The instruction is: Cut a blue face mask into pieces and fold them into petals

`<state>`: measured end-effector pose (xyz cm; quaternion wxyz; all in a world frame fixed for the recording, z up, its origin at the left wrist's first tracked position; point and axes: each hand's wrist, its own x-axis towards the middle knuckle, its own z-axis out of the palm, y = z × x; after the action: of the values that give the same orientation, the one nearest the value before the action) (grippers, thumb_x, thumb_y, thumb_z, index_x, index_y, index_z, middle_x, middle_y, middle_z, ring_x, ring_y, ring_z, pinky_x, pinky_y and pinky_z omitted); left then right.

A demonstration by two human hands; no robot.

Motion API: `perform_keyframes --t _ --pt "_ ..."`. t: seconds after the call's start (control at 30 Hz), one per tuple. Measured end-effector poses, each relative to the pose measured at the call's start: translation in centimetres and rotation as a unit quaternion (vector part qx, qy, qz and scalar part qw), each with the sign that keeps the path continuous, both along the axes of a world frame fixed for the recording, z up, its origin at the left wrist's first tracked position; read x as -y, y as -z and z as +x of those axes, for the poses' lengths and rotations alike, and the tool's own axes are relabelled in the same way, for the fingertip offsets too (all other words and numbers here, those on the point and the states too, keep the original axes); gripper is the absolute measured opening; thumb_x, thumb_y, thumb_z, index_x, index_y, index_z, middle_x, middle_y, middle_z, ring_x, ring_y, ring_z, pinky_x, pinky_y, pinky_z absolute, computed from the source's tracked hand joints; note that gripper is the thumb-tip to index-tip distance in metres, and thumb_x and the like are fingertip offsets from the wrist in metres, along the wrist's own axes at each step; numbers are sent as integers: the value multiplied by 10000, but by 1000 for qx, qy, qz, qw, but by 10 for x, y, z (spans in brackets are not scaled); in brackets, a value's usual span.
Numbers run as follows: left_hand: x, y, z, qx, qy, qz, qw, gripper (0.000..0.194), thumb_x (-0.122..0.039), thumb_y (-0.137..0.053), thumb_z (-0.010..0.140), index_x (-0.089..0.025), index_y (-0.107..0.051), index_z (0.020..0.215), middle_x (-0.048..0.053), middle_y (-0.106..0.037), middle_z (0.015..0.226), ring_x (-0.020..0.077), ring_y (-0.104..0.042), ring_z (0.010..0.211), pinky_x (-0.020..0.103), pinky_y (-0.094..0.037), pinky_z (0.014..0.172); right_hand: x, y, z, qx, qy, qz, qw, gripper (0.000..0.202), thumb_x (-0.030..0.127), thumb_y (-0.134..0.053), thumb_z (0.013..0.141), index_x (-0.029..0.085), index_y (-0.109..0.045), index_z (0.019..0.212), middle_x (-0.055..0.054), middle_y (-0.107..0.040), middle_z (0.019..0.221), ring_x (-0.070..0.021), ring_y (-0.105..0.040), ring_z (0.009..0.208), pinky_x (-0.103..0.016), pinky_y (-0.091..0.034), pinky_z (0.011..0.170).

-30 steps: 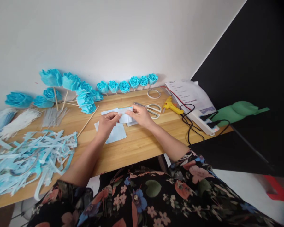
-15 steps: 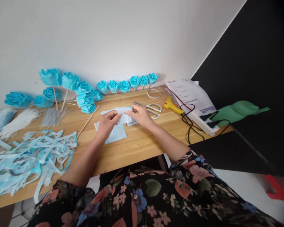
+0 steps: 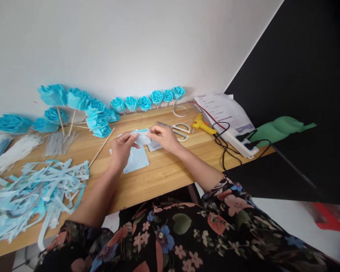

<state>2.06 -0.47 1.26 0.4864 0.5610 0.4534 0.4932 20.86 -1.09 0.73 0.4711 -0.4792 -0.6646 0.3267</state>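
Between my two hands is a small pale blue fabric piece (image 3: 142, 136), with a brighter blue strip along its top edge. My left hand (image 3: 123, 149) pinches its left end between thumb and fingers. The right end is pinched by my right hand (image 3: 164, 138). Below them, pale blue fabric squares (image 3: 136, 159) lie on the wooden table (image 3: 158, 173). Scissors with white handles (image 3: 181, 131) rest just beyond my right hand, their blades partly hidden by it. A thin wooden stick (image 3: 102, 147) lies left of my left hand.
Several blue fabric flowers (image 3: 144, 103) line the wall. Blue and white scraps (image 3: 36, 196) heap at the left, near white strings (image 3: 18, 151). A tape roll (image 3: 181, 110), yellow glue gun (image 3: 203, 124), papers (image 3: 223, 109) and a power strip (image 3: 238, 142) with black cables are at right.
The top edge of the held piece now shows a bright blue strip and looks folded over. My hands stay pinched on it. The whole view has shifted slightly.
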Motion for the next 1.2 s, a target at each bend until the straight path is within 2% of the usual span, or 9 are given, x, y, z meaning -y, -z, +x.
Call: perform_keyframes --t 0.1,0.23,0.4,0.5,0.63,0.73,0.87,1.0,1.2 --pt "-3 8 1 63 12 -28 998 286 -440 -769 726 -164 -692 726 7 -664 697 141 -627 614 276 -514 666 -1 3 0 -9 1 2 1000 223 389 -669 827 167 -672 805 2 -669 757 -118 -549 668 -236 -401 630" --pt "-5 14 0 107 38 -29 993 264 -415 -761 768 -160 -700 747 14 -682 702 133 -647 636 256 -511 689 -2 4 -1 -44 -7 -20 999 247 406 -665 827 159 -672 823 25 -617 660 -101 -527 591 -223 -377 569" --pt "-4 10 1 149 39 -45 987 264 -388 -804 720 -164 -672 677 -2 -660 653 117 -614 573 244 -493 629 0 1 -2 -73 -37 -59 995 257 412 -624 856 160 -647 814 52 -559 532 -95 -519 491 -218 -378 529" --pt "-4 7 4 163 50 -55 984 286 -394 -839 671 -169 -698 778 7 -695 752 122 -621 608 252 -503 624 1 1 -2 -73 -44 -71 994 256 413 -614 867 162 -647 831 48 -582 524 -98 -531 479 -214 -367 507" --pt "-5 7 6 138 55 -81 986 470 -397 -897 557 -167 -691 912 5 -709 767 125 -613 589 256 -484 602 2 2 -2 -66 -55 -83 993 255 410 -600 885 163 -663 869 38 -617 538 -100 -549 492 -209 -375 511" --pt "-5 8 6 110 44 -89 989 443 -399 -904 520 -154 -676 810 2 -698 708 124 -594 557 258 -467 588 2 3 -3 -62 -66 -84 992 273 423 -595 894 161 -666 869 34 -628 546 -99 -563 504 -207 -388 529" --pt "-4 10 4 86 32 -74 993 337 -406 -862 586 -154 -657 674 4 -670 618 120 -580 546 247 -443 579 5 0 -3 -53 -82 -91 991 303 452 -609 887 156 -671 870 32 -623 555 -97 -569 511 -207 -406 544" --pt "-5 10 2 89 25 -64 994 285 -376 -835 625 -158 -656 664 5 -673 610 124 -586 553 249 -447 589 7 -1 -3 -35 -104 -103 989 298 451 -700 811 157 -654 788 32 -617 612 -88 -547 532 -204 -400 528" --pt "-7 4 0 117 0 -45 992 235 -321 -824 625 -161 -658 669 -5 -660 634 113 -581 588 231 -446 593 0 2 0 -28 -65 -97 993 255 404 -647 843 153 -685 812 -2 -681 691 -90 -530 550 -215 -401 538"
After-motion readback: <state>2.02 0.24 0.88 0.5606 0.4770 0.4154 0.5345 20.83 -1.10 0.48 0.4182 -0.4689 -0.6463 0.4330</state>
